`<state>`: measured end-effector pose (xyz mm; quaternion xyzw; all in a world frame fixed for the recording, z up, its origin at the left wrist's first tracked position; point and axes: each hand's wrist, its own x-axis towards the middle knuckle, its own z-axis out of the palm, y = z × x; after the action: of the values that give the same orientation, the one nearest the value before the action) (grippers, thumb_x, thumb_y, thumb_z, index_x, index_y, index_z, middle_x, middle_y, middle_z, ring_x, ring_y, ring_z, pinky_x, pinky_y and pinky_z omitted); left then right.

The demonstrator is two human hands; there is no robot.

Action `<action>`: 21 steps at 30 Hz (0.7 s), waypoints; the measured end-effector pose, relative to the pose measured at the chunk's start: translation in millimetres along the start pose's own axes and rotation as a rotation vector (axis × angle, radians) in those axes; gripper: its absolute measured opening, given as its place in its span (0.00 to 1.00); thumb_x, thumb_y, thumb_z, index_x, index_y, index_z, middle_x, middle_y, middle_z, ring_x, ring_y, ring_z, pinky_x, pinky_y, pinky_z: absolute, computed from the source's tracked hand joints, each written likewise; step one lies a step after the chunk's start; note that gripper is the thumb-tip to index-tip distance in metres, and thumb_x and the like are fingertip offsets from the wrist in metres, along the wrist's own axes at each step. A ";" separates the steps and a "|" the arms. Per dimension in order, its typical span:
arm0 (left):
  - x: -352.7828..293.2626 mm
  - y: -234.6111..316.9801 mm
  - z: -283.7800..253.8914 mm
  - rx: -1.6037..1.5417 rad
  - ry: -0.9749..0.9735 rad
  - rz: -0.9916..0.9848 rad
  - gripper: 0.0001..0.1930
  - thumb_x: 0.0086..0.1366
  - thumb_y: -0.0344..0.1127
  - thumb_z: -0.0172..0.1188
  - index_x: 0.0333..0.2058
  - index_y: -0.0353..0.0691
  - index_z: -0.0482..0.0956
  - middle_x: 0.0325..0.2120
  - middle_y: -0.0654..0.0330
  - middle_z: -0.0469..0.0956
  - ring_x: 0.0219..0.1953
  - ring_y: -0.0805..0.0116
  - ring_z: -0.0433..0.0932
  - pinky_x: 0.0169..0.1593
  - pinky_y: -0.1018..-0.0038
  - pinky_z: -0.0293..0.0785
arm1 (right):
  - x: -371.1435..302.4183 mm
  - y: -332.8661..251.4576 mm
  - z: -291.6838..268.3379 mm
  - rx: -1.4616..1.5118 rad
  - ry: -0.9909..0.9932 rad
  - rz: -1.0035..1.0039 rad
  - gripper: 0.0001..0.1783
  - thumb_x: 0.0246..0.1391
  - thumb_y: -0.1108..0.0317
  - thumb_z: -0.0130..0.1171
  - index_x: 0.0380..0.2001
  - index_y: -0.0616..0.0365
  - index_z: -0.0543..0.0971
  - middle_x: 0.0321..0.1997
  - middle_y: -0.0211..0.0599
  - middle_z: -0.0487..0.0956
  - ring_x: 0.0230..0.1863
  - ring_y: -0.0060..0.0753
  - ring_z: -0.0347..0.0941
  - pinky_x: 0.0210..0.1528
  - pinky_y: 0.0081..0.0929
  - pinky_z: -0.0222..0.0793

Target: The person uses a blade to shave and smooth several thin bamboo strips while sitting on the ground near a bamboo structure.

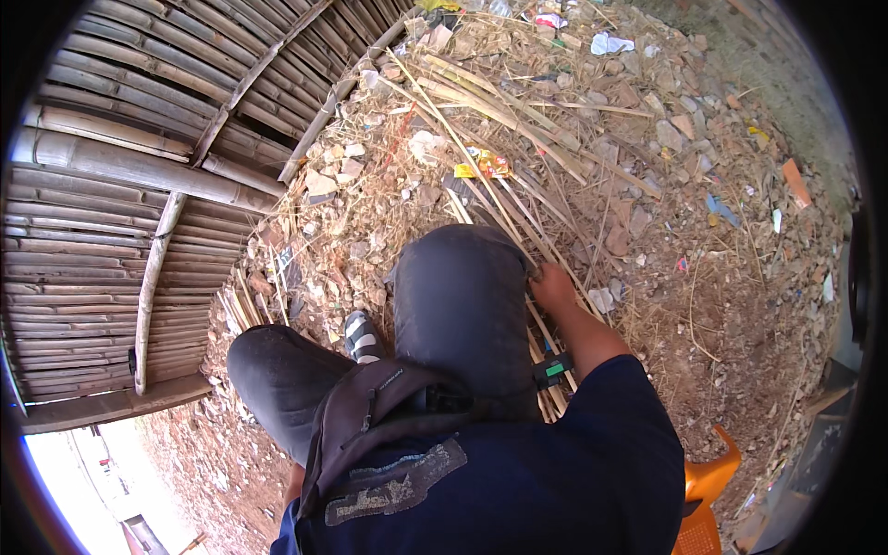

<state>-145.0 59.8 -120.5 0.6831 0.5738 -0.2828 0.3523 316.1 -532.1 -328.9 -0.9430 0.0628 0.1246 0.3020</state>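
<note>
My right hand (552, 283) reaches down beside my raised right knee (462, 277) and closes on thin bamboo strips (518, 208) that run from the ground up past my leg. A band with a green patch (553, 369) sits on that forearm. My left hand is hidden below my body and left knee (277, 365). A small dark bag (370, 416) hangs across my front. A shoe with white stripes (363, 337) shows between my knees.
A woven bamboo wall (139, 185) stands at the left. The ground ahead is strewn with rubble, dry straw, split bamboo lengths (481, 102) and bits of litter (610, 43). An orange plastic seat (708, 499) is under me at the lower right.
</note>
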 end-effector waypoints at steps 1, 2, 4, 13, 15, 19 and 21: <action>-0.2 4.9 -0.2 0.002 0.001 -0.001 0.21 0.67 0.49 0.56 0.49 0.39 0.76 0.40 0.50 0.80 0.43 0.50 0.78 0.45 0.55 0.75 | 4.7 -1.6 -1.4 0.002 -0.005 0.007 0.22 0.51 0.57 0.68 0.43 0.62 0.80 0.45 0.53 0.78 0.51 0.57 0.74 0.53 0.48 0.71; -3.0 6.8 0.0 0.003 -0.001 -0.005 0.20 0.67 0.49 0.56 0.49 0.39 0.76 0.39 0.50 0.80 0.43 0.50 0.78 0.45 0.55 0.75 | 13.4 -6.9 -6.0 0.026 0.015 -0.074 0.23 0.51 0.56 0.68 0.43 0.62 0.81 0.45 0.53 0.78 0.51 0.58 0.74 0.53 0.47 0.71; -7.6 9.4 1.4 0.000 -0.001 -0.018 0.20 0.67 0.49 0.56 0.49 0.39 0.76 0.39 0.50 0.80 0.42 0.51 0.79 0.44 0.55 0.75 | 27.3 -22.2 -16.8 0.053 0.030 -0.151 0.23 0.51 0.55 0.67 0.43 0.63 0.81 0.45 0.53 0.78 0.50 0.58 0.75 0.53 0.47 0.71; -8.7 7.8 0.4 0.000 -0.004 -0.043 0.19 0.68 0.48 0.55 0.48 0.40 0.76 0.37 0.52 0.80 0.40 0.53 0.79 0.41 0.55 0.76 | 114.2 -58.8 -8.0 -0.034 -0.228 -0.237 0.31 0.48 0.45 0.66 0.45 0.63 0.83 0.48 0.58 0.81 0.53 0.56 0.77 0.55 0.44 0.72; -10.7 9.6 4.2 -0.016 -0.010 -0.044 0.19 0.68 0.48 0.55 0.48 0.40 0.76 0.37 0.53 0.80 0.40 0.54 0.79 0.40 0.55 0.76 | 131.1 -54.7 6.0 -0.076 -0.357 -0.201 0.31 0.49 0.46 0.64 0.45 0.64 0.83 0.48 0.58 0.82 0.52 0.57 0.78 0.55 0.45 0.73; -9.6 -3.5 7.5 -0.046 -0.008 -0.063 0.18 0.68 0.48 0.54 0.48 0.40 0.77 0.36 0.54 0.80 0.39 0.55 0.79 0.39 0.54 0.77 | 123.7 -72.7 1.2 -0.100 -0.310 -0.131 0.28 0.50 0.49 0.63 0.43 0.64 0.84 0.46 0.58 0.83 0.51 0.57 0.79 0.54 0.46 0.73; -5.1 -5.9 6.8 -0.066 -0.017 -0.060 0.18 0.69 0.48 0.54 0.47 0.40 0.77 0.36 0.54 0.81 0.39 0.56 0.79 0.38 0.54 0.77 | 127.6 -69.3 -1.6 -0.111 -0.386 -0.003 0.40 0.36 0.43 0.73 0.47 0.65 0.82 0.52 0.57 0.81 0.56 0.53 0.78 0.59 0.43 0.73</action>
<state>-151.6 51.9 -121.4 0.6511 0.6003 -0.2798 0.3708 452.5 -482.4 -324.0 -0.9169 -0.0047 0.3060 0.2561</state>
